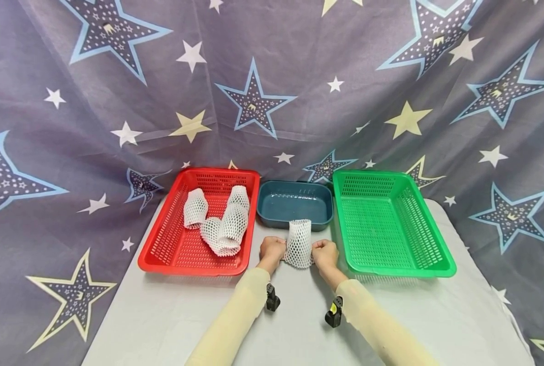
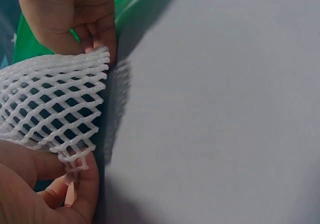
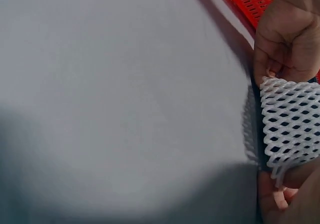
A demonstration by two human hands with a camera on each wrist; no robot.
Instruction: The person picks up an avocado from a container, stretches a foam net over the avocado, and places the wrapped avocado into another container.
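A white foam net sleeve stands between the two hands, its upper end overlapping the front of a dark blue dish in the head view. My left hand pinches the sleeve's lower left edge between thumb and fingers. On the opposite side my right hand pinches the lower right edge. Close up in the left wrist view, the mesh is spread between both hands, its near rim stretched flat. The right wrist view shows the same mesh with a hand at each corner.
To the left a red basket holds several white foam net sleeves. A green basket stands to the right. Both sit on a pale tabletop, with a star-patterned curtain hanging behind.
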